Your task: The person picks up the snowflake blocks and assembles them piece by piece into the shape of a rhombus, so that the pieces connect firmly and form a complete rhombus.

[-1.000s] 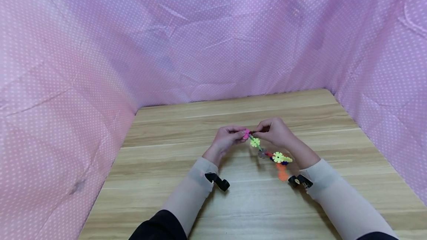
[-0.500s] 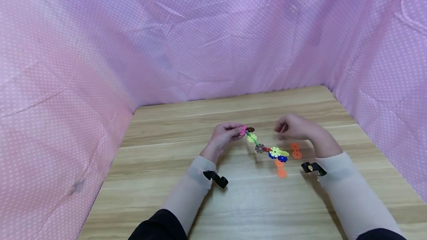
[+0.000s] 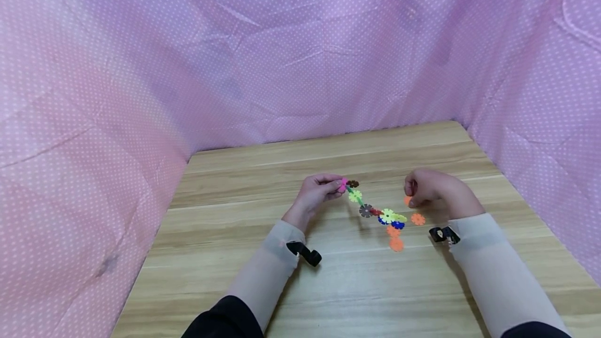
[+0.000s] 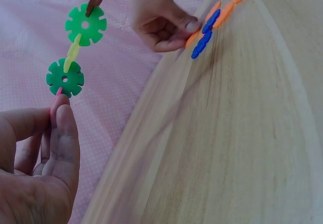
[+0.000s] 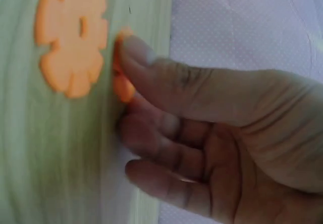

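My left hand (image 3: 319, 194) pinches a pink snowflake disc (image 3: 344, 185) between thumb and fingers. A dark brown snowflake disc (image 3: 352, 183) sits at the pink one's right. From the pink disc a chain of linked discs slants down to the right, with a green disc (image 4: 65, 77), a yellow-green disc (image 3: 355, 195), a grey-brown disc (image 3: 366, 210) and a red one (image 3: 376, 212). My right hand (image 3: 434, 189) has its thumb on an orange snowflake disc (image 5: 122, 67), fingers curled at its far side. Another orange disc (image 3: 418, 219) lies just nearer on the table.
Close to the chain's right end are a pale yellow disc (image 3: 387, 216), blue discs (image 3: 397, 225) and two more orange discs (image 3: 396, 244). The wooden table (image 3: 263, 286) is enclosed by pink dotted cloth (image 3: 281, 67) at the back and sides.
My right hand has left the brown disc beside the pink one, moved right, and come down to the farther orange disc. The left hand keeps its hold on the pink disc, almost still.
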`<state>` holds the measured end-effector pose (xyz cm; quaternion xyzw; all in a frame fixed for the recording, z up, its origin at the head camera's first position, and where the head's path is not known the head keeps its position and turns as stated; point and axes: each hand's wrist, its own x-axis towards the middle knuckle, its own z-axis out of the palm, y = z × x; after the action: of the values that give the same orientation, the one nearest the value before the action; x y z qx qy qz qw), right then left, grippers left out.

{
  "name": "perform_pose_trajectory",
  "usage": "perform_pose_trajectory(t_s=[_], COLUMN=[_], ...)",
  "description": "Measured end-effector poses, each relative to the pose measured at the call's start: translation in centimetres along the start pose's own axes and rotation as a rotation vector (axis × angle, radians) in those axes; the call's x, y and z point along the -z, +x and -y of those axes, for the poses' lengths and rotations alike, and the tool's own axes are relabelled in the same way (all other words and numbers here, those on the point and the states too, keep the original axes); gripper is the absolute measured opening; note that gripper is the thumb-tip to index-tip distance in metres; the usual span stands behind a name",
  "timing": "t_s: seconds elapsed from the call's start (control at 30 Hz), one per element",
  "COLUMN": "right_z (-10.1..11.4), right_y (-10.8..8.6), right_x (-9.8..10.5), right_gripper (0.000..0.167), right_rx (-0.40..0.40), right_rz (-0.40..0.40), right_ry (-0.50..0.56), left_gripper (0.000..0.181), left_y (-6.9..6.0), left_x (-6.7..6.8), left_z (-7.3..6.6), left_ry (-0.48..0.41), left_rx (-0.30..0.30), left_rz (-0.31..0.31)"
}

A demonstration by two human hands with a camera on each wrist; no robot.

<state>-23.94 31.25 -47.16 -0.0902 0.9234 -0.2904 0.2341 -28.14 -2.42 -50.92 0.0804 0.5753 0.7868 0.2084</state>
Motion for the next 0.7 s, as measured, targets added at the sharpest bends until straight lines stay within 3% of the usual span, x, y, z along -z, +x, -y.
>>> perform_pose_trajectory(t_s=[0.27,0.53,0.7], right_z=[-0.2,0.1,-0.1], right_y=[1.3,1.3,1.6], right_x=[0.0,-0.3,-0.4], right_gripper=[0.022,0.018,0.018], right_rx=[0.037,-0.017,0.029], right_rz=[-0.192,-0.200,-0.220], right_ry=[-0.128,-0.090,-0.091], left_gripper=[0.022,0.023,0.025], left_y=[0.1,-0.1,0.0], left_x=[0.0,0.0,0.1], left_z=[-0.1,-0.2,-0.3], left_ry=[0.007,0.007,0.008], left_rx=[0.007,0.010,0.014], left_rz=[-0.007,0.004,0.000])
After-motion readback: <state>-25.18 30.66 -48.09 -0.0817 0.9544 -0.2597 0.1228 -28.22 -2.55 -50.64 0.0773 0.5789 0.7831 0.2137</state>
